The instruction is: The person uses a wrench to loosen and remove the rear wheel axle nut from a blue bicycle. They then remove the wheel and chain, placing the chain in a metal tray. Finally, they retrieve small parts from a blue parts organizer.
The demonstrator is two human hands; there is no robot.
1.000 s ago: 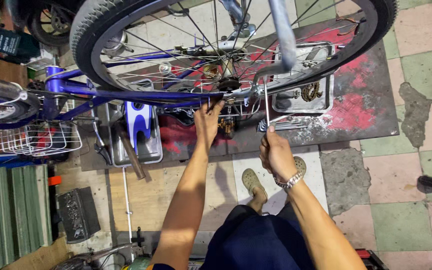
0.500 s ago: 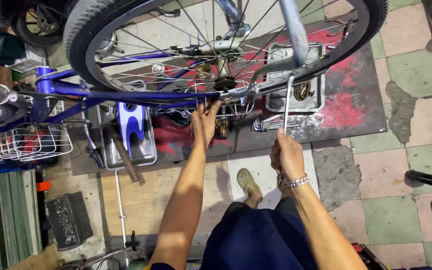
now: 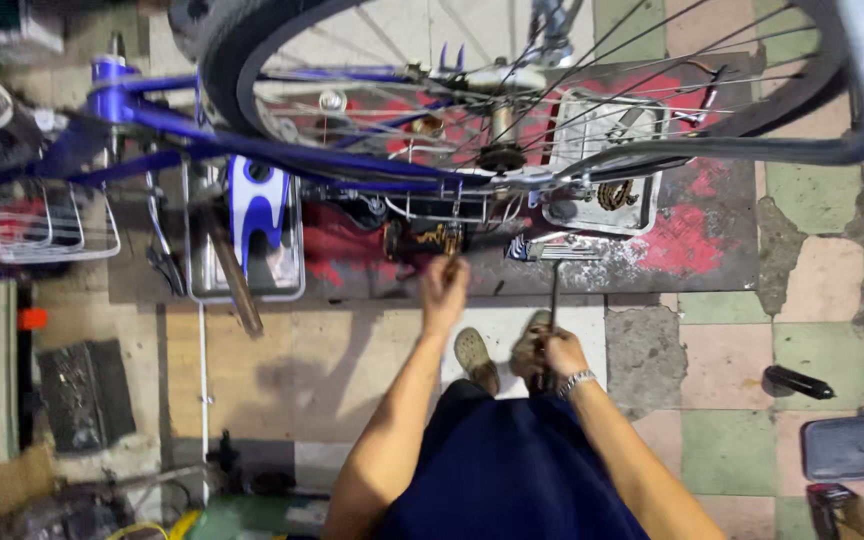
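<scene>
Wrench shaft [image 3: 555, 300], long and thin, stands up from the right hand [image 3: 549, 352], whose fingers are wrapped tight round its lower end, just above the sandalled foot [image 3: 474, 358] on the pale floor slab [image 3: 352, 350]. Left of it the left hand [image 3: 445, 290] reaches farther, pinched closed on a small part at the chain area [image 3: 422, 240] of the blue bicycle frame [image 3: 252, 140]. Between the hands lies open floor. Beyond, a metal tray [image 3: 607, 160] sits on the red-stained mat [image 3: 702, 230], under the wheel [image 3: 512, 100], whose tyre edge crosses the far right.
</scene>
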